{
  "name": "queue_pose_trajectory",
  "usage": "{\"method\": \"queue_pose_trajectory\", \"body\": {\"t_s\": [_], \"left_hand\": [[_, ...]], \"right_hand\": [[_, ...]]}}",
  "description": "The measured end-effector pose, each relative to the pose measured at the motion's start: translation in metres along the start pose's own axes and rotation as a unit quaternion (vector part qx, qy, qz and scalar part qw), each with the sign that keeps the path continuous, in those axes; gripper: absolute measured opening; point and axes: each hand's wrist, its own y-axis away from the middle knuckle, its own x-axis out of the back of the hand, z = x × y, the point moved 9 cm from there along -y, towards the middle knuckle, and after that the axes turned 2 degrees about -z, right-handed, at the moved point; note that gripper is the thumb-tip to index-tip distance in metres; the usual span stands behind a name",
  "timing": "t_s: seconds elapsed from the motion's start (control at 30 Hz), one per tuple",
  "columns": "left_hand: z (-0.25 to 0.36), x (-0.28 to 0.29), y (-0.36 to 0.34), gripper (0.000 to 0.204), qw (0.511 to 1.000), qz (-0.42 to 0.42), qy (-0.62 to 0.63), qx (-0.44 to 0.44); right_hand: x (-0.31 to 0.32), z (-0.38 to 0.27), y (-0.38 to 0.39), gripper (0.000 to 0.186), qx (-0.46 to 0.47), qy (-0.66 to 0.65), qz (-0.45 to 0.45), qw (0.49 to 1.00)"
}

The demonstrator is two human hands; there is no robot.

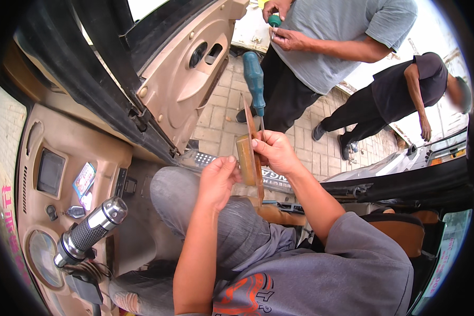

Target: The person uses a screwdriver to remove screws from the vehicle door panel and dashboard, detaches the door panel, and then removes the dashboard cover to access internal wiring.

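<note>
My right hand (pixel 274 152) grips a thin brownish flat plate (pixel 259 196) held on edge, along with a screwdriver that has a teal handle (pixel 254 81) pointing up. A yellowish rectangular block (pixel 246 157) sits against the plate's left face. My left hand (pixel 218 181) is closed at the block's left side, with fingertips partly hidden where they grip it. Both hands are above my grey-jeaned lap.
An open beige car door (pixel 179 89) stands ahead. At left are a dashboard (pixel 108 152), handlebar grip (pixel 92 231), phone (pixel 84 179) and key fob (pixel 75 211). Outside, one person (pixel 326 58) holds a green-handled tool (pixel 274 21); another person (pixel 384 100) bends at right on paving.
</note>
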Motion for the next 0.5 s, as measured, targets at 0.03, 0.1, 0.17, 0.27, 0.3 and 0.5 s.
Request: {"method": "queue_pose_trajectory", "body": {"t_s": [0.03, 0.1, 0.17, 0.27, 0.3, 0.5], "left_hand": [[0.000, -0.002, 0.000, 0.013, 1.000, -0.021, 0.002, -0.003], [0.003, -0.003, 0.000, 0.012, 0.999, 0.000, -0.008, -0.031], [0.005, -0.003, 0.001, 0.011, 0.999, 0.007, -0.012, -0.044], [0.005, -0.005, 0.001, 0.009, 0.999, -0.005, -0.008, -0.040], [0.005, -0.007, 0.002, 0.009, 0.999, -0.008, -0.006, -0.039], [0.007, -0.009, 0.003, 0.013, 0.999, -0.030, -0.022, -0.035]], "right_hand": [[0.001, 0.001, 0.000, 0.020, -0.003, 0.007, 0.006, 1.000], [0.000, 0.004, -0.001, 0.021, -0.010, 0.022, 0.015, 1.000], [-0.004, 0.003, 0.001, 0.020, -0.020, 0.011, 0.023, 0.999], [-0.005, 0.003, 0.002, 0.020, -0.019, 0.015, 0.033, 0.999], [-0.005, 0.003, 0.002, 0.020, -0.016, 0.020, 0.037, 0.999], [-0.003, 0.004, 0.003, 0.023, -0.017, 0.064, 0.043, 0.997]]}}
